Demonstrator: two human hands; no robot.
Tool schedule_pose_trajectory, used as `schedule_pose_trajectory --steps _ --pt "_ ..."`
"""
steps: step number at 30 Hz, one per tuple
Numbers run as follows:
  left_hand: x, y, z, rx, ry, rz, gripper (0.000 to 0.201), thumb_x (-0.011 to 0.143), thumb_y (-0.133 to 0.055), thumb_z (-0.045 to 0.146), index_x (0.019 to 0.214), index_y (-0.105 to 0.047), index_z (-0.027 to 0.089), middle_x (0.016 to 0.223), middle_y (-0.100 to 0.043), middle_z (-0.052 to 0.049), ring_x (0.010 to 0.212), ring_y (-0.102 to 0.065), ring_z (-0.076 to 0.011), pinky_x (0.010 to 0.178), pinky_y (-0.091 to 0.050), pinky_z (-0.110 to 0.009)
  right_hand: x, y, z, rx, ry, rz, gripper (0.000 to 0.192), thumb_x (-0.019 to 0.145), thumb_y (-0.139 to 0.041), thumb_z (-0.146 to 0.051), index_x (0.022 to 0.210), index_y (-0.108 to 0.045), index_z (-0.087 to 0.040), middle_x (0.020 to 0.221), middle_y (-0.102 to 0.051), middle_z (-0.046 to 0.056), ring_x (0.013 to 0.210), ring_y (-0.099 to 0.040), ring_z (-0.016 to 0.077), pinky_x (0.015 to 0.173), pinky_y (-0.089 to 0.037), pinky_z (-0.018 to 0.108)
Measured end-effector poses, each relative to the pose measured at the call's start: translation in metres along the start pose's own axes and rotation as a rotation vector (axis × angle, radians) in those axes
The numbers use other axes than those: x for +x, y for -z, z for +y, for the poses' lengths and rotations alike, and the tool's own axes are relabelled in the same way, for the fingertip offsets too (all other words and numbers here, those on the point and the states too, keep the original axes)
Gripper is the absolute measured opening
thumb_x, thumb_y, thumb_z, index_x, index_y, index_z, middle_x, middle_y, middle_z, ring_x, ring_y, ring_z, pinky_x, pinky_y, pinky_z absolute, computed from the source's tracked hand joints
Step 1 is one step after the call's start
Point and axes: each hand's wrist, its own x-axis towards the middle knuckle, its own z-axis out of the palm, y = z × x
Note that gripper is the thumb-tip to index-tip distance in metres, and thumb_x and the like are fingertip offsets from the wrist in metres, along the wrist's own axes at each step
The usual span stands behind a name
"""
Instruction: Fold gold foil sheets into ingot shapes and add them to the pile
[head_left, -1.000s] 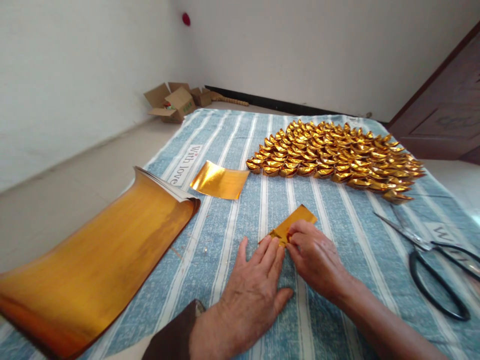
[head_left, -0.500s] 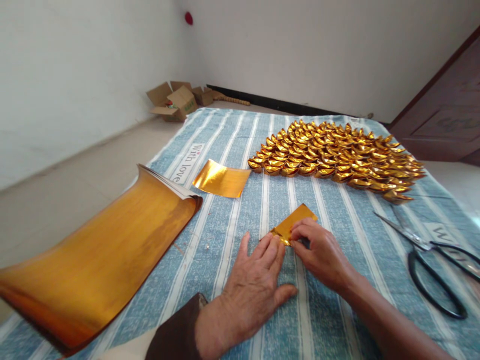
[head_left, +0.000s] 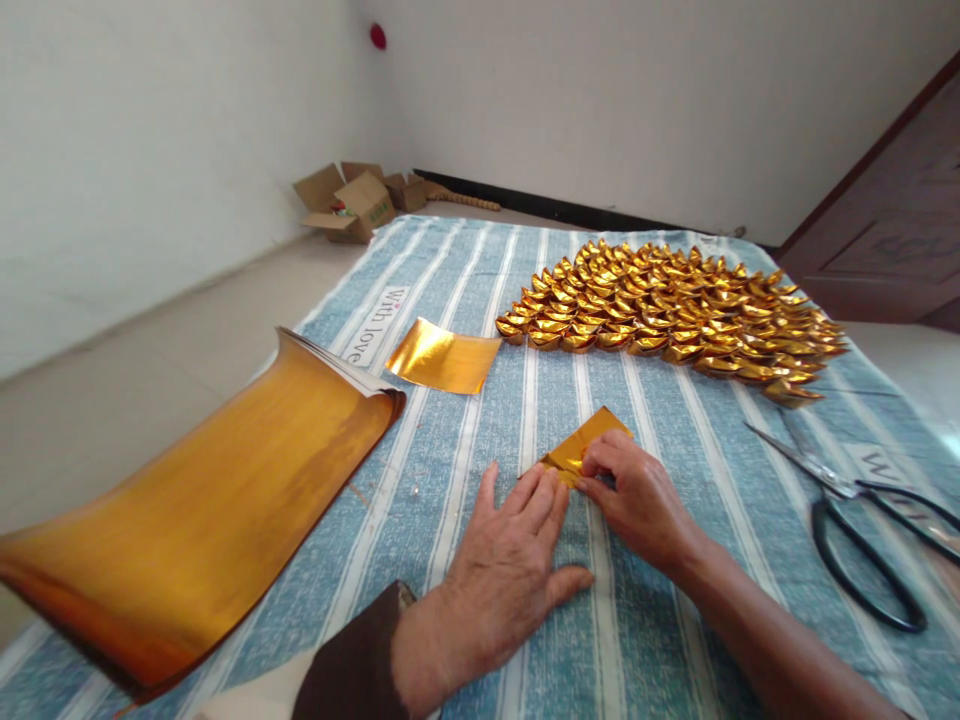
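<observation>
The gold paper (head_left: 583,443) lies on the striped cloth (head_left: 675,440), pinned under left-hand fingers (head_left: 541,497) spread flat, pinched by right-hand fingers (head_left: 600,462).

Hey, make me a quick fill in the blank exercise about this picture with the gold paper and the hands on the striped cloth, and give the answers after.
1. Both hands, the left hand and the right hand, press on a small folded piece of ____ paper.
2. The black-handled ____ lie open on the cloth to the person's right.
3. The folded gold ingots lie in a heap at the ____ side of the cloth.
4. In the room's corner stand open ____ boxes.

Missing words: gold; scissors; far; cardboard
</observation>
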Motion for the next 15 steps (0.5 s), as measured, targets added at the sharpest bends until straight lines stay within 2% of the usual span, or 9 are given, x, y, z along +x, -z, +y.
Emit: schedule_pose_trajectory --steps 3,7,11,15 --pt "-0.0012 -0.0021 -0.0012 -0.012 -0.001 -0.013 0.065 0.095 -0.029 0.063 0.14 -0.038 0.016 0.141 -0.051 -0.011 0.137 -0.036 -0.0288 0.111 -0.023 -0.063 0.0002 0.0028 0.0039 0.041 0.012 -0.024 0.015 0.079 -0.064 -0.012 0.069 -0.054 -0.019 0.076 -0.055 0.0 0.072 -0.053 0.015 0.064 -0.04 0.028" --pt "-0.002 -0.0027 -0.0012 0.001 0.0 -0.022 0.067 0.094 -0.032 0.064 0.141 -0.038 0.017 0.143 -0.048 -0.012 0.138 -0.034 -0.029 0.112 -0.022 -0.062 -0.0029 0.0037 0.0072 0.1 0.079 0.023 0.009 0.085 -0.058 -0.014 0.078 -0.06 -0.02 0.075 -0.057 0.0 0.069 -0.054 0.0147 0.064 -0.042 0.028" --pt "-0.0024 -0.0018 -0.0005 0.001 0.009 -0.031 0.067 0.093 -0.036 0.064 0.141 -0.037 0.018 0.142 -0.049 -0.011 0.137 -0.035 -0.0293 0.112 -0.023 -0.061 -0.0066 0.0002 0.0049 -0.005 0.192 0.113 0.017 0.092 -0.052 -0.023 0.079 -0.062 -0.019 0.08 -0.061 0.003 0.077 -0.056 0.0174 0.071 -0.044 0.031" --pt "-0.0025 -0.003 -0.0006 -0.016 0.02 -0.022 0.067 0.094 -0.033 0.064 0.142 -0.035 0.018 0.143 -0.048 -0.011 0.138 -0.034 -0.0285 0.113 -0.02 -0.061 -0.0048 -0.0048 0.0015 -0.134 0.189 0.154 0.015 0.089 -0.056 -0.025 0.076 -0.062 -0.019 0.081 -0.059 0.004 0.081 -0.055 0.0195 0.075 -0.044 0.034"
